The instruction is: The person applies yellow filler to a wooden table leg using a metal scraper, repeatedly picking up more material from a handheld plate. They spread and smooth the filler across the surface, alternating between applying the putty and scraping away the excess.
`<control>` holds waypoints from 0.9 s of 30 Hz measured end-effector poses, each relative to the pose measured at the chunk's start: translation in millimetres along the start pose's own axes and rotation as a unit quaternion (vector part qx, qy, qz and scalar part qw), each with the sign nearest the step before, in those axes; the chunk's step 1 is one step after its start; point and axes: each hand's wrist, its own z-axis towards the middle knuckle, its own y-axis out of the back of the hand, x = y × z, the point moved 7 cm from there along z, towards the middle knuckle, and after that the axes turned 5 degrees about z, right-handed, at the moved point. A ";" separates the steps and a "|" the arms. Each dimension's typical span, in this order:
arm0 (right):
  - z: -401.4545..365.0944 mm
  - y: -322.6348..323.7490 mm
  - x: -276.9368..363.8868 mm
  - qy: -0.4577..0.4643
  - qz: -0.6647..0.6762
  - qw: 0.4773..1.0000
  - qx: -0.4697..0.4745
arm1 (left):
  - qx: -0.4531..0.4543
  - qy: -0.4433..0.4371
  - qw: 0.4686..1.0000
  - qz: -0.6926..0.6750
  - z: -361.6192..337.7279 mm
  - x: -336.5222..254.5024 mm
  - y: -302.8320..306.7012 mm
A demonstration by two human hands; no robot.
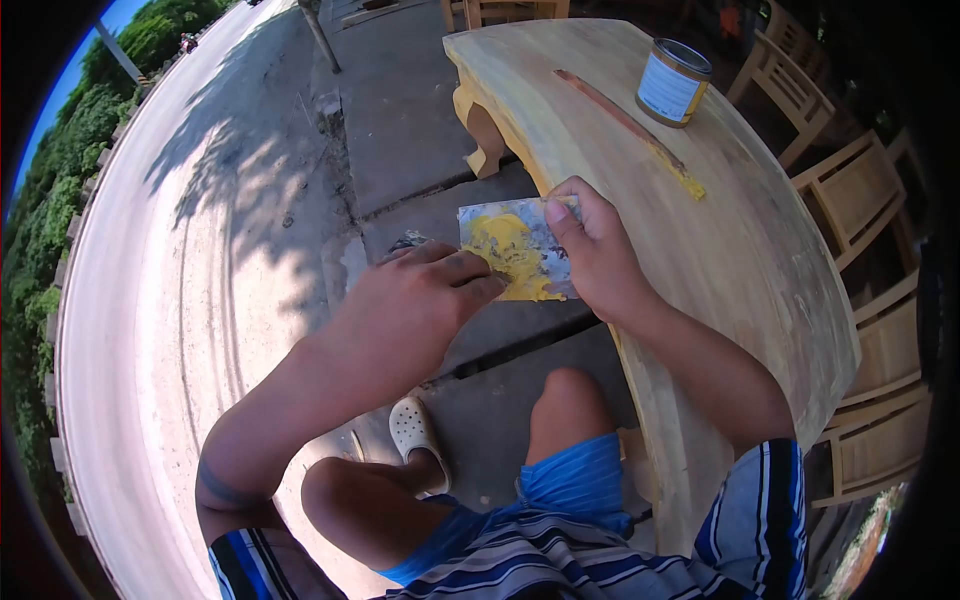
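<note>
My right hand grips a small flat plate by its right edge, thumb on top. Thick yellow paste is smeared over its face, among grey and whitish stains. My left hand is at the plate's left edge, fingers bent and closed together. A bit of something grey and dark shows behind its knuckles; what the fingers hold is hidden. Beside my right arm lies a large wooden slab tabletop. On it rests a thin reddish-brown stick with a yellow-smeared end.
An open can with a pale label stands on the slab's far part. Several wooden chairs line the right side. My bent knees and a white clog are below, over concrete paving. A sunlit road runs along the left.
</note>
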 end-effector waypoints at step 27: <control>25.0 125.9 -65.9 -0.068 -0.065 0.927 -0.364 | -0.470 0.070 0.781 -0.405 134.7 95.6 -267.7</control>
